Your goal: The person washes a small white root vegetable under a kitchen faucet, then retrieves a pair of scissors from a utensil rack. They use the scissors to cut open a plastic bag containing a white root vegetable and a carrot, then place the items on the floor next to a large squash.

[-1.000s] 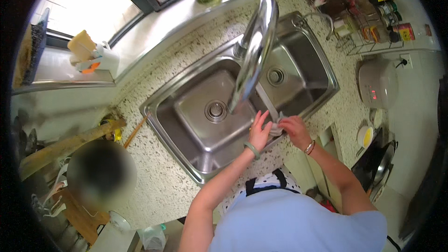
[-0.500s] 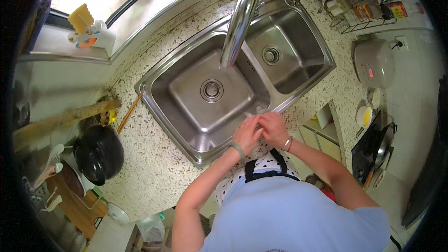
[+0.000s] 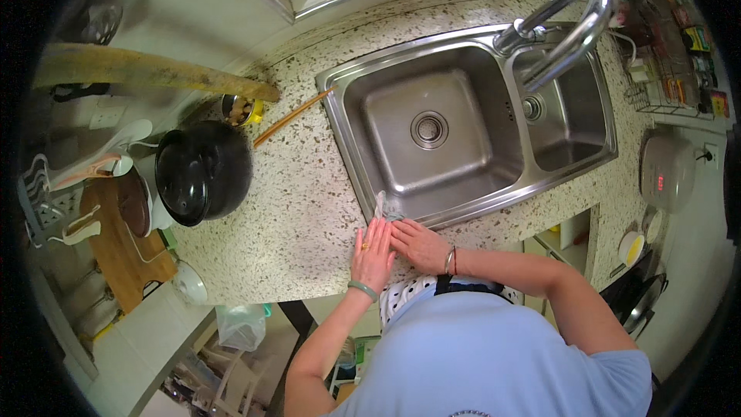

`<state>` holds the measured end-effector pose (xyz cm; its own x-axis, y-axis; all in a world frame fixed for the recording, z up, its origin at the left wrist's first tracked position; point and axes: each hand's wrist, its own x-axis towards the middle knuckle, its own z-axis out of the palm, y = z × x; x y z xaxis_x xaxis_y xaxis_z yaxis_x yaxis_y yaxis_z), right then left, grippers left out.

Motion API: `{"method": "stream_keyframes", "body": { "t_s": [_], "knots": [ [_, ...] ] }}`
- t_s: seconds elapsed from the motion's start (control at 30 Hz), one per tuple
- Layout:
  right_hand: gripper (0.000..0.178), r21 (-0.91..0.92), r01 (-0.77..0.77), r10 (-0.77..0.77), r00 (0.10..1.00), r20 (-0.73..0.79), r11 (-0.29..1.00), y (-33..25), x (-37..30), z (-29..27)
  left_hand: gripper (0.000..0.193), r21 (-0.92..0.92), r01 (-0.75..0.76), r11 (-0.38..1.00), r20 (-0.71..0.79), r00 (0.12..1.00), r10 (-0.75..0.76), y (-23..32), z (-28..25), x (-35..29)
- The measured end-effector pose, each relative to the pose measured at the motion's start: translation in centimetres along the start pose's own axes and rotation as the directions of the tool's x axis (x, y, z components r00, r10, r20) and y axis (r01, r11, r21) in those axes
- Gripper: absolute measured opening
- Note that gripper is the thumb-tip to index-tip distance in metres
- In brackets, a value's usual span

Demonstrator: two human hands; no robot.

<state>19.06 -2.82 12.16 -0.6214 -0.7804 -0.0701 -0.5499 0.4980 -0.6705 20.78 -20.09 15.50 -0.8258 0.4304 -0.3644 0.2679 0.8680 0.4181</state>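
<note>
A pale, crumpled cloth [image 3: 390, 210] lies over the near left corner of the sink [image 3: 345, 156]. The fingers of my left hand [image 3: 374, 257] are stretched out and lie flat, with their tips at the cloth. My right hand [image 3: 422, 247] comes in from the right, also with straight fingers, its tips against the cloth and beside the left fingers. Part of the cloth is hidden under the fingertips. Both hands are over the rim and the speckled counter [image 3: 301, 232] just below the corner.
The chrome tap [image 3: 575, 42] arches over the smaller basin. Chopsticks [image 3: 295, 117] rest with one end on the sink's left rim. Farther left stand a black pot [image 3: 204, 174] and a yellow-handled cup [image 3: 241, 110]. At the right are a wire rack [image 3: 671, 108] and a rice cooker [image 3: 668, 174].
My hands and the cloth have moved left along the near rim to the corner. My fingers, bunched together before, are now straighter. The head view has shifted, so the sink appears farther right.
</note>
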Motion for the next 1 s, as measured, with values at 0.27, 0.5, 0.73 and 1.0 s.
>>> {"method": "stream_keyframes", "body": {
  "t_s": [0.27, 0.5, 0.73, 1.0],
  "knots": [
    [0.058, 0.06, -0.155, 0.159, 0.986, -0.057, 0.986, 0.6, 3.5, 0.0, 0.054, 0.244, -0.028, 0.969, 0.012, 1.0, 0.026, -3.3, -0.8, 4.1],
    [0.06, 0.133, -0.183, 0.216, 0.929, -0.302, 0.974, 6.0, 12.4, -2.0, 0.054, 0.406, 0.104, 0.908, -0.212, 0.977, -0.017, -6.6, -5.7, 13.1],
    [0.062, 0.369, -0.159, 0.291, 0.896, -0.336, 0.916, 5.1, 12.6, -2.2, 0.053, 0.286, 0.014, 0.958, -0.141, 0.99, 0.028, -7.5, -6.2, 13.0],
    [0.046, -0.171, 0.025, -0.035, 0.998, -0.055, 0.985, -3.0, 9.2, 1.2, 0.059, 0.054, 0.213, 0.976, -0.223, 0.955, -0.196, -6.4, -2.1, 0.3]
  ]
}}
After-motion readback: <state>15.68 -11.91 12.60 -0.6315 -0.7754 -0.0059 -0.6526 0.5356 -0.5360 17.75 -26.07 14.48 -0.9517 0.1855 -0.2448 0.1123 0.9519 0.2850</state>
